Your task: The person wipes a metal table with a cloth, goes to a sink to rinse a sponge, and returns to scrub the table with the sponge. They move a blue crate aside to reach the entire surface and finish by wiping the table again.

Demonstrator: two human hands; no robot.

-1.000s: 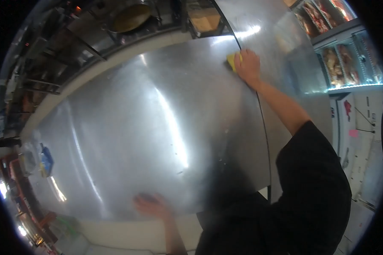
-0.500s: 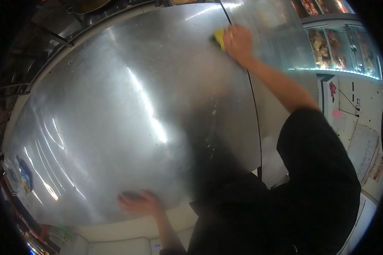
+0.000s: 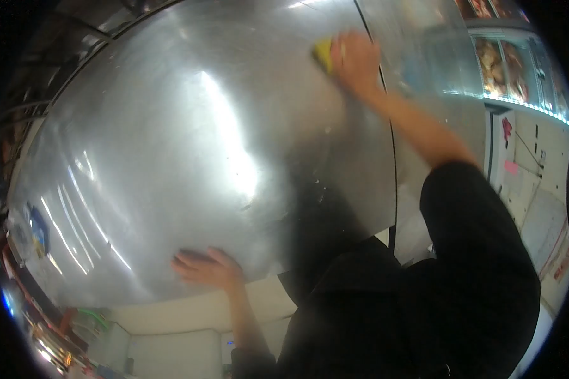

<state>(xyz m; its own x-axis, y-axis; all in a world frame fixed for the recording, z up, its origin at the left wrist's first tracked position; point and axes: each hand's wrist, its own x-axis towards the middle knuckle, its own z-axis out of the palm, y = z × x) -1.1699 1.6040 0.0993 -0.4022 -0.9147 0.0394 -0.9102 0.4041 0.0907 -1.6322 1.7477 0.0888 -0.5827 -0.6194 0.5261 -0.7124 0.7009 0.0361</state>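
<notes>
In the head view, my right hand (image 3: 356, 65) is wrapped round a yellow-green sponge (image 3: 323, 55) and presses it on the far right part of a stainless steel worktop (image 3: 145, 145). The hand is slightly blurred, and its fingers hide much of the sponge. Near the front edge, my left hand (image 3: 210, 268) lies with fingers spread on the steel and holds nothing. Small wet-looking spots (image 3: 321, 184) dot the metal between my body and the sponge.
A dark seam (image 3: 392, 145) divides the worktop from another steel surface on the right. Beyond stands a lit glass display case (image 3: 518, 66) with food inside. A blue packet (image 3: 39, 230) lies at the far left edge. Dark metal racks (image 3: 76, 19) line the back left.
The view has shifted, so the worktop sits higher in it. My right hand with the sponge has moved a little away from the seam, onto the left surface. My left hand stays near the front edge.
</notes>
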